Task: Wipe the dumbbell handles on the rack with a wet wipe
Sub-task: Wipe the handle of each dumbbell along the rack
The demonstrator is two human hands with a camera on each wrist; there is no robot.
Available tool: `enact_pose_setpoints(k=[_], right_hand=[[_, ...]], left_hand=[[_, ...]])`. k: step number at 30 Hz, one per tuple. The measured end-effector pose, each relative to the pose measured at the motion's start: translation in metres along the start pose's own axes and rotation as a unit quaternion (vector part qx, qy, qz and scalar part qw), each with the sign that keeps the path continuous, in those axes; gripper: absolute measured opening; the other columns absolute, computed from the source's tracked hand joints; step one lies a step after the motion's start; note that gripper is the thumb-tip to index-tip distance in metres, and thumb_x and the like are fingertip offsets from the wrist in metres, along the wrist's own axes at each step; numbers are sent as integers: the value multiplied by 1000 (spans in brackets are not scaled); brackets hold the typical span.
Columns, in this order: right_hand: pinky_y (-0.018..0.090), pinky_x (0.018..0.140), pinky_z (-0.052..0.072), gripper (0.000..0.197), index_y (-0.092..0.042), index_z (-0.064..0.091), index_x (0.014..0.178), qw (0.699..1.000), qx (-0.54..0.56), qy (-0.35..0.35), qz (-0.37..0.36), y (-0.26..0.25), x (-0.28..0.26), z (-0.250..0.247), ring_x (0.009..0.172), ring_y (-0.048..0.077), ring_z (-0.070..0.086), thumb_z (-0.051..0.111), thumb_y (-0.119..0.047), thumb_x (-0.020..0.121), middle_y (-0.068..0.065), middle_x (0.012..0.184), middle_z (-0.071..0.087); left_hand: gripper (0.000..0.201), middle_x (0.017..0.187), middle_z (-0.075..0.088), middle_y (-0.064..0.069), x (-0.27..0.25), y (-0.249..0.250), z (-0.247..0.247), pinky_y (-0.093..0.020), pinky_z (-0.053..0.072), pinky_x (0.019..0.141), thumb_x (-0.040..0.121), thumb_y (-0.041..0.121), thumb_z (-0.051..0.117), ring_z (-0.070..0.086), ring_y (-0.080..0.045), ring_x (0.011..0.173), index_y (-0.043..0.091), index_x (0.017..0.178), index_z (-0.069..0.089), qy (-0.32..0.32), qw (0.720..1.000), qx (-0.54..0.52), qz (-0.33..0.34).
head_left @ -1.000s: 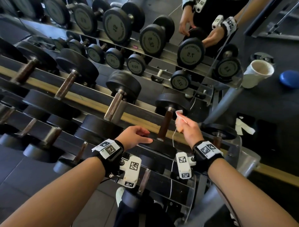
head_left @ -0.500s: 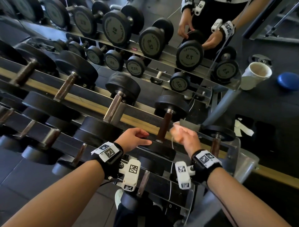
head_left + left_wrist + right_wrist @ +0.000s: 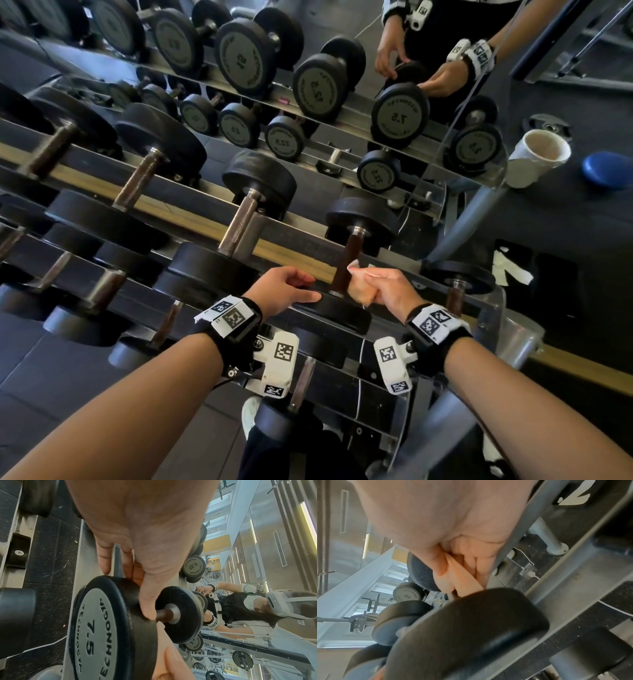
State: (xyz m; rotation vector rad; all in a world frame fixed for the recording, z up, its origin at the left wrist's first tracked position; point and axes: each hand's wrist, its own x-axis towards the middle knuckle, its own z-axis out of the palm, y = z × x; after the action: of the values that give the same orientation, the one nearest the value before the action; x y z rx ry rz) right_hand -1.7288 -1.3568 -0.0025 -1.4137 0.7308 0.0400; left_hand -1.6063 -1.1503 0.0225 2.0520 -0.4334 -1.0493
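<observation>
Dumbbell 7.5 (image 3: pixel 346 274) sits on the top rail of the rack (image 3: pixel 191 219), steadied by one hand and wiped by the other.

Its dark handle (image 3: pixel 349 260) runs between two black heads, and the near head (image 3: pixel 106 628) carries the marking 7.5. The left hand (image 3: pixel 284 291) rests on that near head with loosely extended fingers, the thumb lying over its rim beside the handle. The right hand (image 3: pixel 380 291) curls around a pale wet wipe (image 3: pixel 358 274) and presses it against the handle's lower end. A white cup (image 3: pixel 537 157) stands on the dark floor beyond the rack, near a blue disc (image 3: pixel 606 171).
</observation>
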Motion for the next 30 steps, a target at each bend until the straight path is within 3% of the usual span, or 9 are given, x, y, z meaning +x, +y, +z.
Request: enact_pose_setpoints(k=[5,8,11,13,17,21,24,27,30], right_hand=[[48,90,51,24,-12,68,111,993,53,100,29,-12,20,-9,117,40,58,47,-9,101,23,123,61],[46,98,49,36,-15,54,139,993,55,104,28,-11,29,2,124,36,52,43,-13,104,19,138,51],[46,110,41,39,-22,50,144,996,-14,90,-6,0,23,19,125,28,52,42,-17,105,10,137,53],[41,112,38,36,-25,56,138,995,-42,85,-27,7,13,24,123,23,54,42,-17,105,6,133,57],[46,102,48,29,-26,72,93,998,-43,48,0,13,0,13,102,25,65,48,-13,102,5,102,69],[20,65,54,27,-8,75,88,998,-18,65,9,-3,12,-2,65,8,68,51,-5,98,13,89,66],[41,98,49,22,-11,72,97,992,37,119,19,-15,31,-5,101,29,67,50,-8,100,29,111,67],[42,105,44,30,-21,63,128,994,-7,112,9,-11,37,11,113,34,61,47,-20,104,16,115,65],[24,87,42,34,-31,58,135,992,-50,117,-21,3,24,26,96,10,57,43,-27,105,-4,112,58]], left_hand=[[33,101,70,11,1,1,-2,-26,48,94,75,32,83,64,-4,97,32,104,67,-3,1000,7,0],[34,101,70,11,1,3,-3,-28,48,95,74,33,83,64,-5,97,32,104,67,-6,1000,8,-5],[33,100,70,11,1,4,-3,-29,48,96,75,32,83,64,-4,96,32,103,67,-5,1000,6,-7],[33,101,69,11,0,4,-2,-29,48,96,75,31,83,64,-5,97,32,103,66,-5,1000,3,-6],[34,103,69,11,0,4,-3,-30,48,97,77,30,81,63,-5,98,30,107,66,-11,1000,11,-6],[30,102,69,10,1,9,-4,-29,48,95,79,30,79,63,-5,97,31,106,66,-30,999,32,-2],[31,102,69,9,2,11,-6,-29,49,93,79,32,80,64,-7,97,32,107,66,-38,998,42,-8],[31,102,69,10,3,10,-6,-28,48,91,77,32,81,64,-6,96,33,106,67,-36,999,38,-13],[30,100,68,12,3,8,-5,-26,47,88,78,33,80,63,-5,95,34,104,66,-29,999,36,-12]])
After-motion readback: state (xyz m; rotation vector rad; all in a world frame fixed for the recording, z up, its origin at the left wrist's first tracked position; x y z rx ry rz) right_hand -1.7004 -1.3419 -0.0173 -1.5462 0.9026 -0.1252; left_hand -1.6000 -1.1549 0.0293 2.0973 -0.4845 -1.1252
